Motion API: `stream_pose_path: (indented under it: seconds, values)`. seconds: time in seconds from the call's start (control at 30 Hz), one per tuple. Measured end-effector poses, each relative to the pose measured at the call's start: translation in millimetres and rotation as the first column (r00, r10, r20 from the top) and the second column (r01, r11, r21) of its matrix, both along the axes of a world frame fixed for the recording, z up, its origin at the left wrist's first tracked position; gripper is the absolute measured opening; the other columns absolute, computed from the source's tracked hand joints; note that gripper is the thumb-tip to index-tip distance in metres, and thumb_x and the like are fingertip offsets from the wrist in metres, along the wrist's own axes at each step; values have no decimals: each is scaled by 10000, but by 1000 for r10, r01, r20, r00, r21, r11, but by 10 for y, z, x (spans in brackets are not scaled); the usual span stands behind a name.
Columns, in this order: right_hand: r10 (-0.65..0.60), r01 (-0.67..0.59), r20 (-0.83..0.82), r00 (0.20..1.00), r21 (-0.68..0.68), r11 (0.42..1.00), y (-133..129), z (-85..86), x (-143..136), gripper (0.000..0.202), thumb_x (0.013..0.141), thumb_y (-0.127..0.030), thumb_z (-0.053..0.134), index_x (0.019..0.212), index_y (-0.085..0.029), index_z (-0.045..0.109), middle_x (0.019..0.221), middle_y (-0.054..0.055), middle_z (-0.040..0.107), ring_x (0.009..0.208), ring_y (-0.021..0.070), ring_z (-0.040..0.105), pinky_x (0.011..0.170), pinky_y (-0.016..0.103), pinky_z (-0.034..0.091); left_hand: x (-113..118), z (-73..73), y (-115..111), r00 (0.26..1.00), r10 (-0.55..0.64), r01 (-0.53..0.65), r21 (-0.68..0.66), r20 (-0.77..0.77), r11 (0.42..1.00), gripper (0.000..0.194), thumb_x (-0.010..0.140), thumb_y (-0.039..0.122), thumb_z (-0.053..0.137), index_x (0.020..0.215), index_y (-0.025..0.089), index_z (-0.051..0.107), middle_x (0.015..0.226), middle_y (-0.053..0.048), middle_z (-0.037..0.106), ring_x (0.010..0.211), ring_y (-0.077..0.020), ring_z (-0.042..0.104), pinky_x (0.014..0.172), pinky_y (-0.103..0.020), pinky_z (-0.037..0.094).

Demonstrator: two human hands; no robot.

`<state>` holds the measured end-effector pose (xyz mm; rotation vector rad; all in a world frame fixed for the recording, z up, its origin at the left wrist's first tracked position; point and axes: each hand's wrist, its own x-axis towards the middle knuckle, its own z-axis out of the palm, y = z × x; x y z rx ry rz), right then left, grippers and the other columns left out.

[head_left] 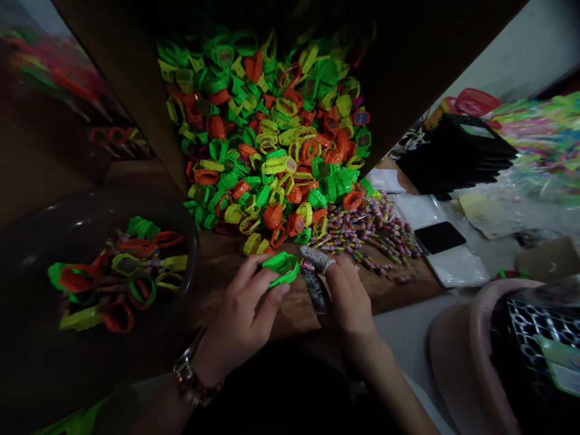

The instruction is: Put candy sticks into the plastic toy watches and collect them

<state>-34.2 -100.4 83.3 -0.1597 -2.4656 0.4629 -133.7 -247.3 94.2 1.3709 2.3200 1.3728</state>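
Observation:
My left hand is closed round a green plastic toy watch, thumb below and fingers above. Close to the watch's right side, my right hand pinches a small wrapped candy roll. Its thumb and forefinger wear speckled coverings, one light and one dark. Whether the roll touches the watch I cannot tell. Just beyond both hands lies a big heap of toy watches in green, yellow and orange. A pile of similar pink wrapped rolls spreads beside the heap, nearest to my right hand.
A dark basin at left holds several toy watches. Cardboard walls flank the heap. On the right are a black rectangle on white packets, stacked black trays, a red basket and a pale tub.

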Motion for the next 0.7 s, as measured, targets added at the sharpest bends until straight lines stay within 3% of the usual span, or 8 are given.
stream_pose_path:
  seconds: [0.2,0.37,0.53,0.7]
  values:
    - [39,-60,74,996,309,949,-10,84,15,192,914,-85,362,974,-130,539,918,129,569,780,213,451,667,331,381,12,17,-25,997,-24,26,-34,70,999,130,928,214,453,939,195,581,1091,-57,554,1037,-150,552,913,-275,457]
    - [33,-91,134,990,449,889,-16,147,22,264,933,-112,341,792,-150,561,714,79,521,671,199,377,595,315,303,75,-69,-45,982,-30,44,-72,185,996,152,936,225,421,881,189,558,993,-46,575,920,-140,571,819,-259,473]
    - [150,-215,193,970,380,900,-66,62,46,283,945,-112,324,772,-168,541,675,40,494,650,180,372,605,303,279,145,-178,-146,975,-6,32,-113,224,993,153,940,237,400,896,200,542,1001,-41,590,911,-133,582,809,-248,475]
    - [217,-234,92,972,266,935,-212,-64,32,292,941,-123,359,699,-183,511,625,13,456,621,166,354,597,296,260,157,-137,-285,996,23,-6,-186,89,982,119,931,231,421,911,224,538,958,-16,614,899,-132,596,777,-242,489]
